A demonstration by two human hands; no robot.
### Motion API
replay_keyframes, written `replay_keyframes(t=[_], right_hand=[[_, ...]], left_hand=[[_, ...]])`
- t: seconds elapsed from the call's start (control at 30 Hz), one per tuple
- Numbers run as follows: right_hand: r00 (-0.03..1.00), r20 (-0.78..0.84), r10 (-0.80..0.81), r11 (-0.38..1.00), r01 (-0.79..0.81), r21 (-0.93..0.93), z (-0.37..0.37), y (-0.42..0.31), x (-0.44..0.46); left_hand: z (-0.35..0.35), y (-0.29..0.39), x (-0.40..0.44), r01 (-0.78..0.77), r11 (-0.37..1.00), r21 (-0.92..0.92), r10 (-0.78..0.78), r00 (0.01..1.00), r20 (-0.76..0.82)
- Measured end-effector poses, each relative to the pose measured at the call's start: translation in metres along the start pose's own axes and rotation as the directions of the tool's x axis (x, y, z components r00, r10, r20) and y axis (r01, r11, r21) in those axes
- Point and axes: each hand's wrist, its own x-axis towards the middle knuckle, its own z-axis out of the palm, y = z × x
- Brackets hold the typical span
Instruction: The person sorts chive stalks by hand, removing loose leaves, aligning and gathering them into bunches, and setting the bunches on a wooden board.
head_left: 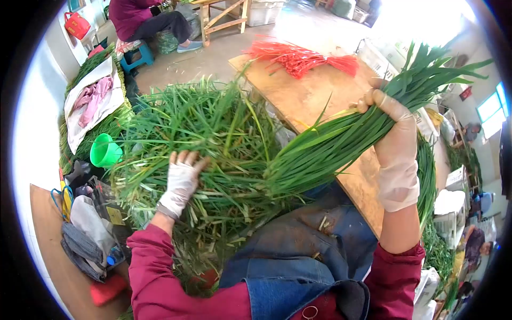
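Note:
My right hand (392, 125), in a thin whitish glove, is closed round a thick bunch of garlic chives (341, 138). The bunch slants from upper right down to the middle, above the corner of the board. My left hand (183, 178), gloved with bare fingertips showing, rests on a big heap of loose chives (213, 122) in front of me. Its fingers are spread over the leaves, with no bunch in them. Some yellowed leaves and pale stalk ends show in the heap.
A wooden board (298, 101) at the right carries a bundle of red ties (304, 58). Left of the heap are a green cup (105, 151) and a white sheet with a pink cloth (93, 101). A person (154, 21) sits on a blue stool (137, 57) at the back.

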Motion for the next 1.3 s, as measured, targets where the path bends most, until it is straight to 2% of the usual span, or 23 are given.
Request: replay_keyframes(t=[0.07,0.27,0.33,0.37,0.4,0.47,0.53,0.57,0.6,0.7,0.8,0.83,0.93,0.97,1.0,1.03,1.07,1.1,1.13,1.17,1.2,1.27,1.3], right_hand=[[0.998,0.043,-0.048,0.993,0.043,0.112,-0.014,0.002,0.004],[0.998,-0.007,-0.067,0.991,0.066,-0.114,-0.014,0.011,-0.003],[0.996,0.042,-0.078,0.981,0.084,-0.177,-0.005,0.014,-0.007],[0.994,0.064,-0.090,0.975,0.101,-0.199,0.002,0.013,-0.009],[0.994,0.071,-0.085,0.985,0.095,-0.143,0.005,0.012,-0.009],[0.993,0.085,-0.083,0.996,0.087,-0.034,0.011,0.007,-0.010],[0.992,0.050,-0.115,0.993,0.113,0.033,0.018,-0.008,-0.007],[0.991,0.030,-0.129,0.990,0.127,0.066,0.020,-0.016,-0.005],[0.978,0.129,-0.162,0.984,0.149,0.101,0.013,-0.028,0.000],[0.966,0.140,-0.217,0.963,0.189,0.192,-0.019,-0.063,0.012],[0.973,0.049,-0.225,0.936,0.202,0.286,-0.067,-0.083,0.023],[0.973,0.008,-0.231,0.932,0.219,0.288,-0.088,-0.084,0.027],[0.953,-0.201,-0.228,0.940,0.270,0.209,-0.153,-0.070,0.035],[0.931,-0.286,-0.228,0.945,0.282,0.165,-0.173,-0.062,0.037],[0.930,-0.321,-0.181,0.938,0.261,0.228,-0.191,-0.053,0.039],[0.924,-0.358,-0.130,0.925,0.244,0.292,-0.208,-0.043,0.040],[0.916,-0.393,-0.077,0.905,0.229,0.357,-0.221,-0.035,0.039],[0.902,-0.430,-0.046,0.917,0.208,0.339,-0.229,-0.028,0.038],[0.905,-0.423,-0.040,0.912,0.206,0.354,-0.236,-0.021,0.037],[0.909,-0.416,-0.035,0.906,0.204,0.370,-0.241,-0.015,0.037],[0.913,-0.407,-0.031,0.900,0.202,0.385,-0.245,-0.010,0.037],[0.912,-0.411,-0.001,0.887,0.191,0.421,-0.247,-0.005,0.038],[0.907,-0.420,-0.007,0.892,0.195,0.407,-0.248,-0.004,0.039]], left_hand=[[-0.004,-0.012,0.008,0.026,1.000,-0.013,-0.026,1.000,-0.001],[-0.063,0.007,0.030,0.103,0.980,-0.172,-0.062,0.971,0.233],[-0.092,0.033,0.040,0.015,0.974,-0.224,-0.013,1.000,0.011],[-0.100,0.047,0.044,-0.003,0.945,-0.326,-0.005,1.000,-0.024],[-0.103,0.061,0.048,-0.025,0.906,-0.424,-0.002,0.998,-0.063],[-0.096,0.090,0.060,-0.057,0.696,-0.716,0.034,0.998,-0.047],[-0.088,0.113,0.077,0.056,0.534,-0.844,0.048,0.994,0.096],[-0.088,0.117,0.086,0.094,0.554,-0.827,0.089,0.981,0.172],[-0.069,0.121,0.092,-0.025,0.591,-0.806,0.080,0.996,0.028],[-0.053,0.121,0.104,-0.028,0.496,-0.868,0.131,0.990,0.043],[-0.067,0.125,0.109,0.030,0.462,-0.886,0.012,0.999,0.040],[-0.068,0.127,0.110,0.050,0.368,-0.928,-0.077,0.997,0.023],[-0.070,0.125,0.104,0.042,0.565,-0.824,-0.248,0.961,-0.121],[-0.068,0.117,0.097,-0.026,0.606,-0.795,-0.221,0.955,-0.199],[-0.049,0.100,0.088,-0.016,0.553,-0.833,-0.243,0.953,-0.179],[-0.079,0.084,0.081,-0.019,0.504,-0.864,-0.252,0.953,-0.167],[-0.091,0.065,0.071,-0.082,0.533,-0.842,-0.283,0.921,-0.269],[-0.088,0.041,0.055,0.228,0.454,-0.861,-0.507,0.861,-0.040],[-0.097,0.021,0.042,0.337,0.482,-0.809,-0.616,0.787,-0.040],[-0.092,-0.014,0.022,0.456,0.850,-0.265,-0.508,0.843,-0.180],[-0.111,-0.014,0.022,0.649,0.761,0.018,-0.648,0.758,0.075],[-0.113,-0.003,0.020,0.641,0.732,0.232,-0.659,0.752,0.001],[-0.115,0.012,0.028,0.563,0.820,0.097,-0.561,0.826,-0.053]])
